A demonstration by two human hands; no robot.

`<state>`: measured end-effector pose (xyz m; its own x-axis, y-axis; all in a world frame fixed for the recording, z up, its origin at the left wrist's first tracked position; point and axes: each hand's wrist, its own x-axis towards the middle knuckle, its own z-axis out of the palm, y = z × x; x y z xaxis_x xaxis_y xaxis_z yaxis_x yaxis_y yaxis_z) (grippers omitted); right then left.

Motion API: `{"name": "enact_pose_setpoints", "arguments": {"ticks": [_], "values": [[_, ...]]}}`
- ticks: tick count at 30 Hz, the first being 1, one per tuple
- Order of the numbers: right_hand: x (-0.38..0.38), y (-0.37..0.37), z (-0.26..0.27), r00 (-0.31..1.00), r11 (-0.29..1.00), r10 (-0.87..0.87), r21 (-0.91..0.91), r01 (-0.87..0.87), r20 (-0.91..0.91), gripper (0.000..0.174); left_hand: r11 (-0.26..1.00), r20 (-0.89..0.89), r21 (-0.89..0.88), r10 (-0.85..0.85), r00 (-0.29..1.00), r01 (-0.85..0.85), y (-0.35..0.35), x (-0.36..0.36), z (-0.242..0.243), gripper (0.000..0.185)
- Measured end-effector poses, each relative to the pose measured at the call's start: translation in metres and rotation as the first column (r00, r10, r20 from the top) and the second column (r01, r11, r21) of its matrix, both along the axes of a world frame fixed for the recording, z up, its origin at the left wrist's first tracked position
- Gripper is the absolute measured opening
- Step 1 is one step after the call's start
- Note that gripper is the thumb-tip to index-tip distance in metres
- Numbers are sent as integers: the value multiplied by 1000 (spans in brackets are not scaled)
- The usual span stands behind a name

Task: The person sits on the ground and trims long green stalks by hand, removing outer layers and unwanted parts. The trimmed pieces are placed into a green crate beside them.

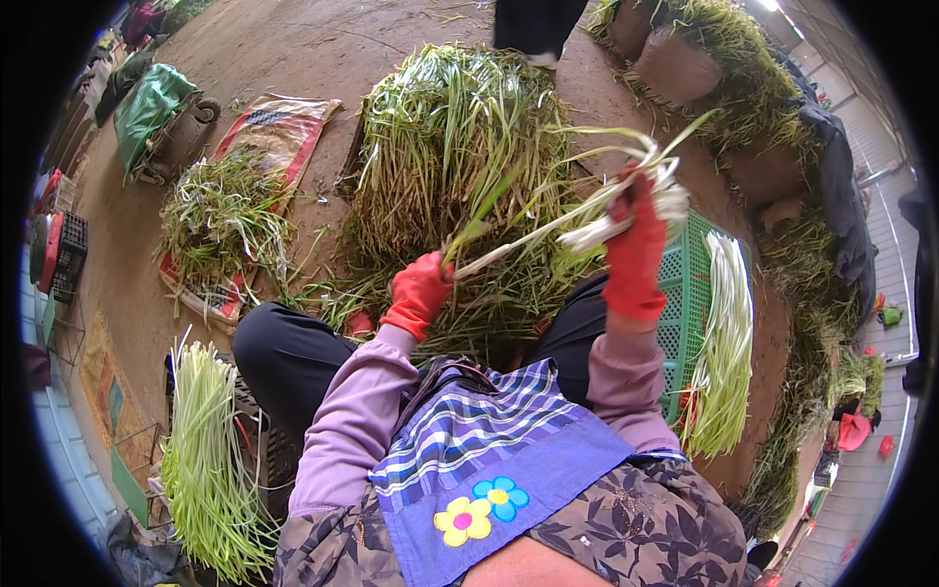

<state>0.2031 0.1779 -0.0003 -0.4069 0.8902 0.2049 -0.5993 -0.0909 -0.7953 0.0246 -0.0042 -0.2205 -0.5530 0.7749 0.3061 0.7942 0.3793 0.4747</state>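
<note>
My left hand (422,290), in a red rubber glove, is closed on the root end of a long stalk and some green leaves, in front of my knees. My right hand (637,235), gloved in red too, is raised to the right and grips a bundle of pale stalks (664,194), probably garlic shoots or a similar leafy vegetable. The single stalk (513,243) stretches between both hands. Beyond them stands a big heap of untrimmed green stalks (462,139) with brownish lower ends. Loose leaves lie beneath my hands.
Pale stalks (722,345) lie on a green plastic basket (671,279) at right; another pile (209,455) sits at lower left. Leaf waste (220,213) covers a woven sack (293,125). A cart with a green cover (150,110) stands upper left. A person's legs (535,29) are beyond the heap.
</note>
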Motion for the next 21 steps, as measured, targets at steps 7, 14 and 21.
{"name": "enact_pose_setpoints", "arguments": {"ticks": [7, 14, 21], "values": [[12, 27, 25, 998, 995, -54, 79, 53, 10, 22, 704, -26, -696, 176, 984, -144, -61, -63, -113, 22], [5, -26, -20, 933, 996, 87, -43, -77, 349, 14, 920, 324, 382, -226, 919, 91, 49, -29, 89, 32], [-11, -50, -55, 814, 983, 178, -59, -175, 553, 16, 942, 455, 206, -333, 826, 266, 110, 8, 210, 39]]}}
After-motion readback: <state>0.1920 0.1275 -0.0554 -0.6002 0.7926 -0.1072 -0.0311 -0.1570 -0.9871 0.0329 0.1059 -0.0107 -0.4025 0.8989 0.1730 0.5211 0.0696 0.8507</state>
